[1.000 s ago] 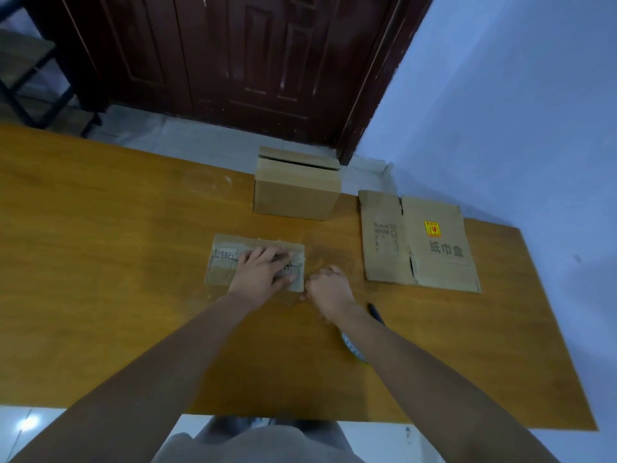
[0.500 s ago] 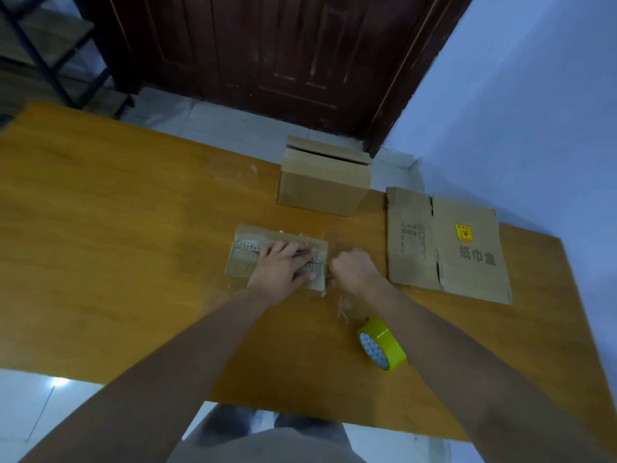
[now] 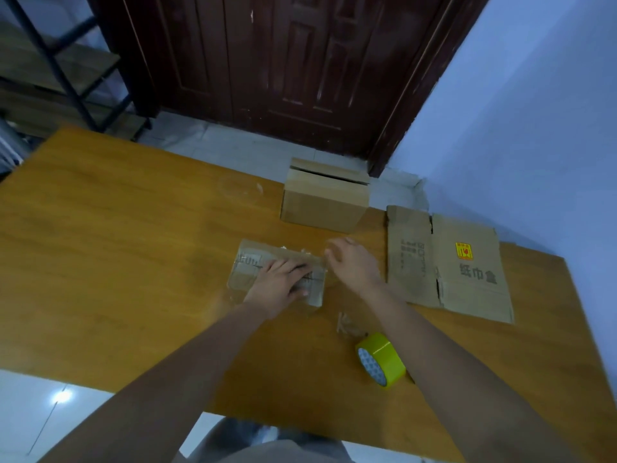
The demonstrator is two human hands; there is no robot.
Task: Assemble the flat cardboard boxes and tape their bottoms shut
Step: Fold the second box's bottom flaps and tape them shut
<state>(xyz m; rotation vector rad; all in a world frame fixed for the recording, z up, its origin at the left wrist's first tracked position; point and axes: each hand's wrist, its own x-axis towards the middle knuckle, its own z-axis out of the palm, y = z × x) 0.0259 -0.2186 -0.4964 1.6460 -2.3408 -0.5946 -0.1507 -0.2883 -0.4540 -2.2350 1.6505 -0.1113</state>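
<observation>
A small cardboard box (image 3: pixel 248 267) lies on the wooden table (image 3: pixel 117 262), its top covered in clear tape. My left hand (image 3: pixel 278 284) presses flat on it with straight fingers. My right hand (image 3: pixel 354 265) hovers just off the box's right end, blurred, fingers loosely curled; whether it holds tape I cannot tell. A roll of yellow tape (image 3: pixel 380 359) stands on edge near my right forearm. An assembled box (image 3: pixel 325 198) stands at the table's far edge. A flat unfolded box (image 3: pixel 447 262) with a yellow label lies to the right.
A crumpled scrap of clear tape (image 3: pixel 347 325) lies between the small box and the roll. A dark wooden door (image 3: pixel 283 71) stands behind the table, a black metal shelf frame (image 3: pixel 56 68) at far left, a blue wall (image 3: pixel 534 111) on the right.
My right hand has lifted from the box's right front corner and moved up toward its far right end. The yellow tape roll came into sight. My left hand stays on the box.
</observation>
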